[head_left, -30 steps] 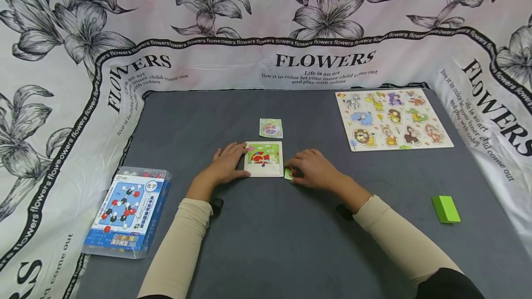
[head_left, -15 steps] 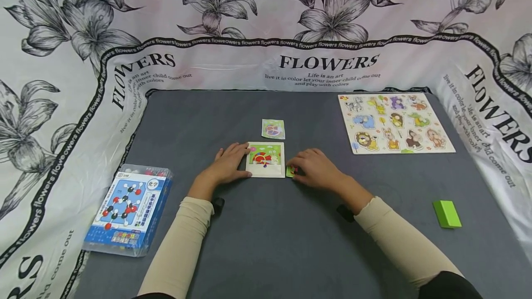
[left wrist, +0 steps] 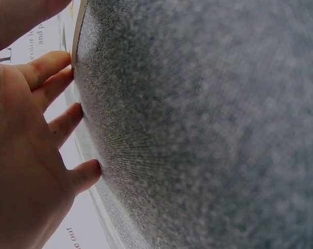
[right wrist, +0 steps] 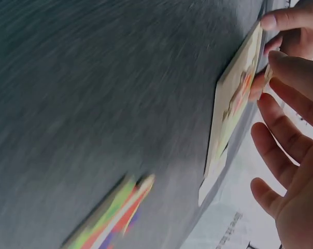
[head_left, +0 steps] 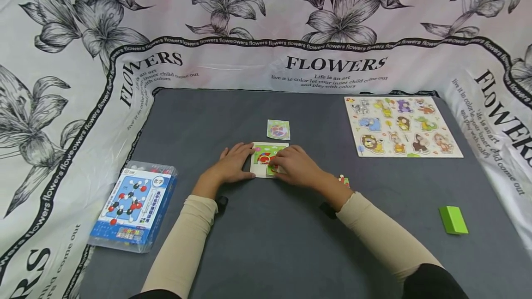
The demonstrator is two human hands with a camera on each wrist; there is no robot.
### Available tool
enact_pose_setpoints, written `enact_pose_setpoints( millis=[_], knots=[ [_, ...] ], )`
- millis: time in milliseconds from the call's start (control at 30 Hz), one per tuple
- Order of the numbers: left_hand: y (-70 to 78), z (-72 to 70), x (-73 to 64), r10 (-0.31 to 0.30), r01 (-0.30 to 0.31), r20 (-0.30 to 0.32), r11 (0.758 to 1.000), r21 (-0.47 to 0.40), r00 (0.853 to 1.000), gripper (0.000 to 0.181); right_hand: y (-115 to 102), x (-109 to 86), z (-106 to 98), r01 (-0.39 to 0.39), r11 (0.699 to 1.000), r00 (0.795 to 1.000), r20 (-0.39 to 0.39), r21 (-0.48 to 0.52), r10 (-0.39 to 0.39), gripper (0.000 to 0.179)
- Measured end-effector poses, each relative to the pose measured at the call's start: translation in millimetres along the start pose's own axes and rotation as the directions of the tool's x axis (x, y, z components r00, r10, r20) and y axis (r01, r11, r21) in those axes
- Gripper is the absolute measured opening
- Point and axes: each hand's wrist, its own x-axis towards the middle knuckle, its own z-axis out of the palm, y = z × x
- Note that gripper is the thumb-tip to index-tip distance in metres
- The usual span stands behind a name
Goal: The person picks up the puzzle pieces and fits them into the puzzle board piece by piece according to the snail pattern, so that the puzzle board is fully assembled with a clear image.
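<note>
A small square puzzle board [head_left: 258, 171] with a green and red picture lies mid-table. My left hand [head_left: 230, 166] rests against its left edge, fingers fairly straight; in the left wrist view the fingertips [left wrist: 89, 171] touch the table and the board's side. Over the board's right part, my right hand [head_left: 297, 167] pinches a small puzzle piece [right wrist: 268, 74] between thumb and index finger, its other fingers spread. The right hand covers part of the board. Another puzzle piece [head_left: 344, 181], red and green, lies beside my right wrist.
A square pink-and-green piece [head_left: 278, 129] lies just behind the board. At the back right is an animal puzzle board [head_left: 394, 126]. A green block [head_left: 453, 220] sits at the right, and a blue plastic case [head_left: 132, 206] at the left. Flowered cloth [head_left: 232, 66] borders the grey table.
My right hand has moved left from beside the board to over it, carrying a puzzle piece. A second piece now shows by the right wrist. The left hand stays at the board; the view shifted slightly.
</note>
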Motion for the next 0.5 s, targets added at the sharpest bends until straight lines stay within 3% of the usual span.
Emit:
enact_pose_setpoints(
  millis=[500],
  knots=[
    [-2.3,-0.2,-0.5,0.001,-0.001,-0.005,1.0,-0.013,1.0,0.075,-10.1,27.6,20.9,0.028,0.999,1.0,-0.011,-0.022,-0.029,0.017]
  ],
)
